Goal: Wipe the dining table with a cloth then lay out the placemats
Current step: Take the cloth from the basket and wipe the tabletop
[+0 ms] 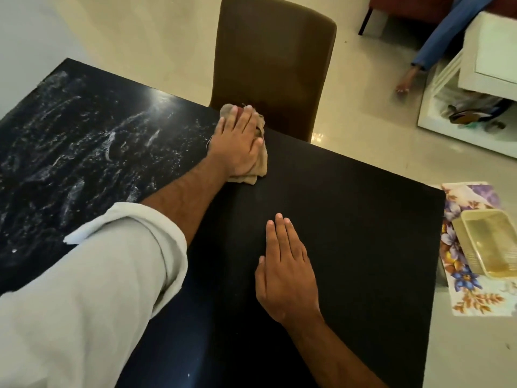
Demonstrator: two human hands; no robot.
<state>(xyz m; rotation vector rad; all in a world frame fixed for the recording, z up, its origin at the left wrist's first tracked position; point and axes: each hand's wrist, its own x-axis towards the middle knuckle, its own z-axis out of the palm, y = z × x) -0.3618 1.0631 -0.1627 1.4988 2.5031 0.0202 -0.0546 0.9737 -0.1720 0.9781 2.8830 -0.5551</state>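
The black dining table [355,208] fills the middle of the head view. My left hand [237,141] lies palm down on a crumpled beige cloth [259,163] and presses it to the tabletop at the far edge, just in front of a chair. My right hand [285,273] rests flat on the table nearer to me, fingers together, holding nothing. White streaks and specks cover the left part of the table [70,141]; the right part looks plain matt black. Floral placemats [461,281] lie beyond the table's right edge.
A brown chair [274,60] stands against the far edge behind the cloth. A yellow plastic tray [486,242] sits on the placemats. At the upper right are a white cabinet [489,51] and another person's leg and foot [405,82] on the pale tiled floor.
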